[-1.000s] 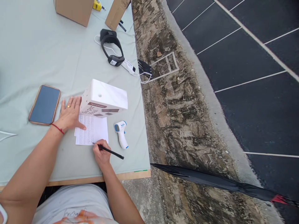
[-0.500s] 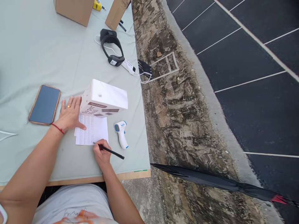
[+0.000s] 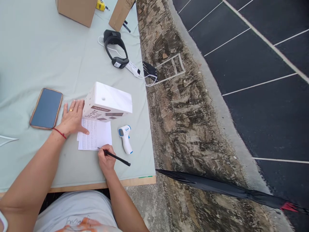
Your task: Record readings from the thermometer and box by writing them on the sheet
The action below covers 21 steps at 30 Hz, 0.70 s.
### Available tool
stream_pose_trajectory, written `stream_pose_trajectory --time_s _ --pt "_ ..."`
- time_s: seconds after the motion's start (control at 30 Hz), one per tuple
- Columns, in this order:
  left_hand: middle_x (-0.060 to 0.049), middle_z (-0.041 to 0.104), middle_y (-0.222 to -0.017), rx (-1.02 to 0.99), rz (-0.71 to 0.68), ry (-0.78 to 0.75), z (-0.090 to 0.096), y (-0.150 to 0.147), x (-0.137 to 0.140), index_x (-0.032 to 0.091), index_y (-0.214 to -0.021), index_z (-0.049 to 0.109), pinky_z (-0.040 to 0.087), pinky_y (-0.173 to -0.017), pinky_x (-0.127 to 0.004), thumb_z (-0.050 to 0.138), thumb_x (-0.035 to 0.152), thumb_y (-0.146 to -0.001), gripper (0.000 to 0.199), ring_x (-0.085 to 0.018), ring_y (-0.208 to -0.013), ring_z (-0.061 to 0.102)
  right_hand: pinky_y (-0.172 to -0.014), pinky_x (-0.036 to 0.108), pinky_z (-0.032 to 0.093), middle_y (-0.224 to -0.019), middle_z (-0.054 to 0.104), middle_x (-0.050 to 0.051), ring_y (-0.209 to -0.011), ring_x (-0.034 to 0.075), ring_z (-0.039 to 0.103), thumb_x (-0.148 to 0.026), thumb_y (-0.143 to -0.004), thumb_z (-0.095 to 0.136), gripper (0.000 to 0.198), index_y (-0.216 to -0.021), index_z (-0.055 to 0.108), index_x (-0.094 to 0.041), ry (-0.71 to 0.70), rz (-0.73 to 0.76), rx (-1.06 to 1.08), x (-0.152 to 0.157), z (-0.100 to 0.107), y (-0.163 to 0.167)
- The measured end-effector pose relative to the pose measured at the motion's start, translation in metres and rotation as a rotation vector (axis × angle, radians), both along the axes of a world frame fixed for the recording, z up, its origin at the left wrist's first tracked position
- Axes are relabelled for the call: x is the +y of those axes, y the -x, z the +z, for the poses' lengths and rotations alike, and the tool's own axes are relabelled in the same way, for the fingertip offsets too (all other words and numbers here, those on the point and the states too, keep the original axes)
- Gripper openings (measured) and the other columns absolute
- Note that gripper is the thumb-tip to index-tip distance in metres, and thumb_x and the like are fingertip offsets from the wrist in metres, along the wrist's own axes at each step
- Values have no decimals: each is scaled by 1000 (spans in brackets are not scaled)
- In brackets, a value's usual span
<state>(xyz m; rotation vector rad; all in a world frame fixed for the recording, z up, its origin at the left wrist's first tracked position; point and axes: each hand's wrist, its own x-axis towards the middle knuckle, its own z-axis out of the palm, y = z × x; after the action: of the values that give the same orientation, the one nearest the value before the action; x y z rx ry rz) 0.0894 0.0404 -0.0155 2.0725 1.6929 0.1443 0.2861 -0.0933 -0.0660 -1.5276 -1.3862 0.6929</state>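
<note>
My right hand (image 3: 107, 159) is closed round a black pen (image 3: 118, 158), whose tip meets the lower edge of a paper sheet (image 3: 103, 137). Rows of small handwriting cover the sheet's left part. My left hand (image 3: 73, 118) lies flat with its fingers spread, the thumb resting on the paper and the fingertips beside a white box (image 3: 113, 98). That box stands over the sheet's top end and hides it. Just right of the paper lies a white and blue infrared thermometer (image 3: 125, 139). A phone (image 3: 46, 108) in a brown case is left of my left hand.
A black headband device (image 3: 116, 48) with a white cable lies farther back near the right edge of the cloth-covered table (image 3: 60, 61). Behind it are a cardboard box (image 3: 77, 11), a narrower carton (image 3: 120, 14) and a yellow tool (image 3: 100, 5). Rough stone ground (image 3: 178, 122) borders the table.
My right hand and the pen have shifted slightly right along the paper's lower edge. My left hand, the box and the other things stay in place.
</note>
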Motion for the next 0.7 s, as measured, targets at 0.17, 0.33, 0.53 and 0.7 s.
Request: stream_pose_trajectory --time_s 0.17,0.33,0.53,0.7 --pt "-24 9 -170 -14 -5 -15 -4 1 1 11 -162 -12 -4 -125 -60 86 60 -56 152 -45 -157 2 -51 25 34 -59 43 -6 -53 11 40 -24 -77 52 12 -67 47 -23 3 47 -60 1 0 -1" --pt "-24 10 -170 -14 -2 -11 -3 1 1 11 -161 -12 -5 -125 -59 86 59 -56 152 -45 -157 3 -50 25 34 -58 43 -6 -52 11 40 -23 -76 50 10 -67 47 -24 -9 51 -76 2 2 -1" --pt "-24 10 -169 2 2 3 0 0 0 8 -162 -10 -5 -125 -59 87 58 -55 152 -44 -157 2 -49 25 32 -57 42 -7 -50 11 39 -19 -75 51 12 -65 45 -24 -43 46 -63 2 0 -1" --pt "-24 11 -170 -23 1 -15 -2 1 0 11 -162 -9 -4 -125 -60 85 59 -58 149 -44 -157 3 -55 26 39 -64 49 -5 -57 12 46 -26 -85 53 11 -75 52 -23 -78 -16 -5 -2 -1 -3"
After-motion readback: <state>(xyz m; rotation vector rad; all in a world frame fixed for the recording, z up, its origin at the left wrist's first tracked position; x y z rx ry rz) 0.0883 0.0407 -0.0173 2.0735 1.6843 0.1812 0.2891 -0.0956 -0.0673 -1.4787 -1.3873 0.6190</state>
